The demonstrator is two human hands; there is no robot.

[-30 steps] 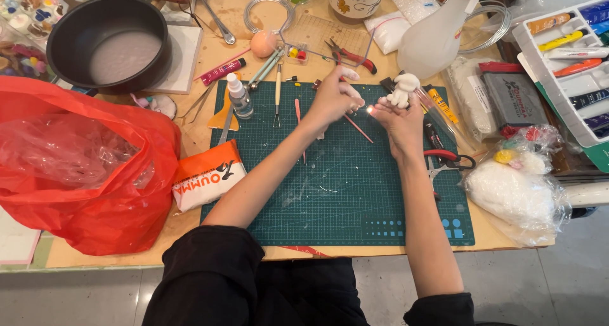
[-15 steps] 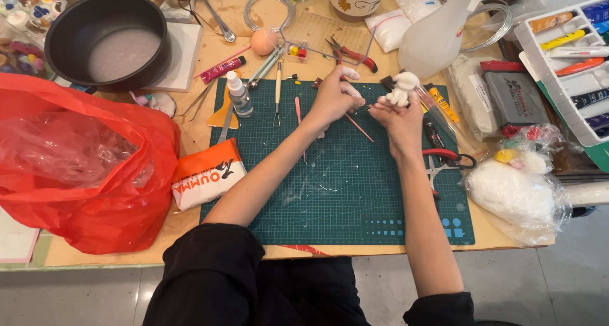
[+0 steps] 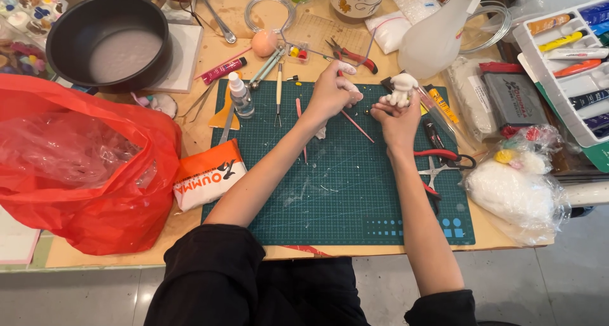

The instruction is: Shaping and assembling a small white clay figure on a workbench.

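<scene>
A small white clay figure (image 3: pixel 402 88) is gripped from below by my right hand (image 3: pixel 394 117), above the far part of the green cutting mat (image 3: pixel 355 193). My left hand (image 3: pixel 333 93) hovers just left of it with curled fingers and white clay on the fingertips; what it pinches is too small to make out. A thin pink stick (image 3: pixel 357 126) lies on the mat under my hands. Modelling tools (image 3: pixel 278 92) and a small clear bottle (image 3: pixel 240 96) rest at the mat's far left.
A red plastic bag (image 3: pixel 76 164) bulges at the left, with an orange and white packet (image 3: pixel 206 174) beside it. A black pan (image 3: pixel 108 42) stands far left. Red-handled pliers and scissors (image 3: pixel 441 164), a bag of white clay (image 3: pixel 510 196) and a paint tray (image 3: pixel 571 53) crowd the right.
My hands and the white figure have barely shifted; the left hand stays close to the figure.
</scene>
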